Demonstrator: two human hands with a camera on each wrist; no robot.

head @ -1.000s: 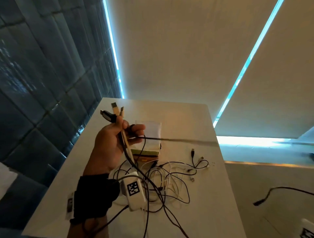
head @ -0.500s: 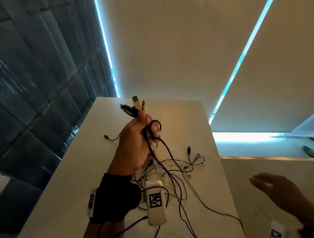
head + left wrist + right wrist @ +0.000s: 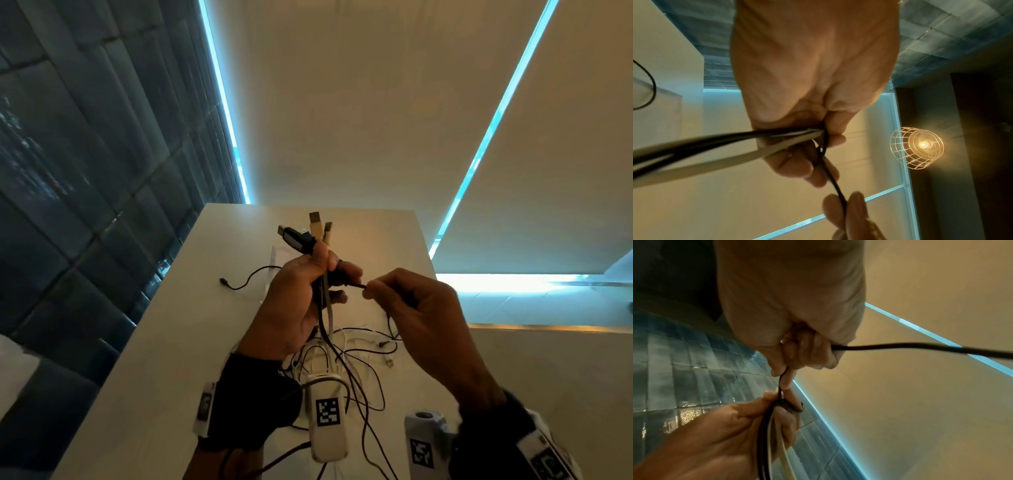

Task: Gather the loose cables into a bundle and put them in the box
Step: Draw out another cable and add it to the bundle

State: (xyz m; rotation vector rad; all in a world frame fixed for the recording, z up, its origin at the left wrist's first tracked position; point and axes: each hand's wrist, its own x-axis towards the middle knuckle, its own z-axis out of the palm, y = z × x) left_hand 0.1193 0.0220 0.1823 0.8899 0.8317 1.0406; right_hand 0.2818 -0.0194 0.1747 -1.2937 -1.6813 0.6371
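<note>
A white table [image 3: 164, 342] stood with its far left corner against a wall of dark blue-grey tiles [image 3: 85, 154]. Beyond its far edge rose pale beige panels [image 3: 342, 102], split by thin strips of cold blue light [image 3: 222, 89]. A bare bulb glowed warm inside a wire cage lamp [image 3: 917, 148] before a dark wall.

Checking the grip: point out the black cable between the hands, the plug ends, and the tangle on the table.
black cable [image 3: 356, 285], head view, stretch between hands.
plug ends [image 3: 317, 224], head view, beige plug.
tangle [image 3: 363, 346], head view, strands on table.
</note>
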